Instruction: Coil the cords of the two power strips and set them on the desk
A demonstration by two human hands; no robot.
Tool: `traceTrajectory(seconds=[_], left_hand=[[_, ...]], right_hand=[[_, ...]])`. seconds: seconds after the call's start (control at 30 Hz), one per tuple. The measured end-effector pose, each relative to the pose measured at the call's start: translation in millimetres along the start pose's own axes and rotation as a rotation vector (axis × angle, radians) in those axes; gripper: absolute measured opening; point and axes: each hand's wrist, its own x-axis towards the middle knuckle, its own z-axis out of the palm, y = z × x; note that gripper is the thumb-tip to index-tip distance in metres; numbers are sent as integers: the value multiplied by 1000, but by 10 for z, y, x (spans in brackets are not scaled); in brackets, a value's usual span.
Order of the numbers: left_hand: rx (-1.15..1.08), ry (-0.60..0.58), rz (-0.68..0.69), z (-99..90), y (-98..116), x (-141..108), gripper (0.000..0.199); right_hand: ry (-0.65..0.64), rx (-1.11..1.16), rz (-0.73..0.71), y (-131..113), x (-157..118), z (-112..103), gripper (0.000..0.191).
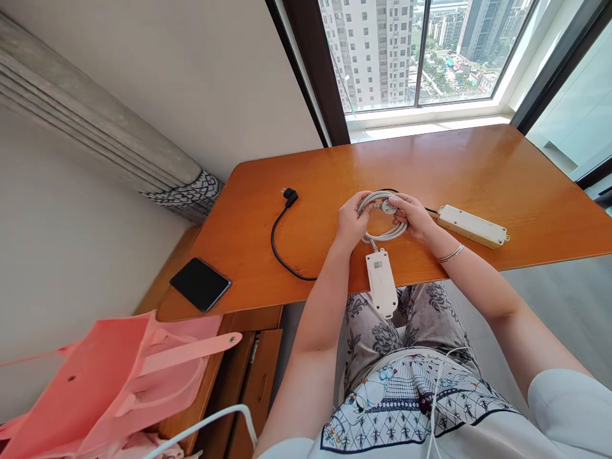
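Both of my hands are closed on a coiled light-grey power cord (389,234), held in a loop over the near part of the desk. My left hand (352,222) grips the left side of the loop. The right side is in my right hand (414,218), whose fingers are by the cord's round plug (389,206). From the bottom of the coil a white power strip (381,284) hangs past the desk edge above my lap, its screwed underside showing. To the right of my right hand, a second, cream power strip (472,226) lies on the desk.
The second strip's black cord (274,241) passes behind my hands and ends in a black plug (290,197). A black tablet (201,284) rests at the left corner of the brown desk (315,175). Below it is a pink bag (109,376). A window (421,57) stands behind.
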Motion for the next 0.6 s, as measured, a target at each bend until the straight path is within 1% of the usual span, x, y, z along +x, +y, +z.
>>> traceTrajectory(seconds=[0.13,0.23,0.3,0.37,0.47,0.6], left_hand=[[71,21,2,-6,26,-2,20],[92,-6,-28,-22,27,-7,19],[44,-52,-62,-28,15,-6,20],[-34,-76,-91,-27,-2,0,29],[-105,-59,-129,-14,-16,12,39],[-37,-26,-174,2,25,12,35]], right_hand=[[3,-66,-61,14,-4,7,57],[27,-125,-75,12,-22,13,59],[28,-138,-73,6,-34,15,59],[29,-139,-69,2,-37,14,58],[33,-141,-46,11,-22,7,58],[69,-169,-62,53,8,6,54]])
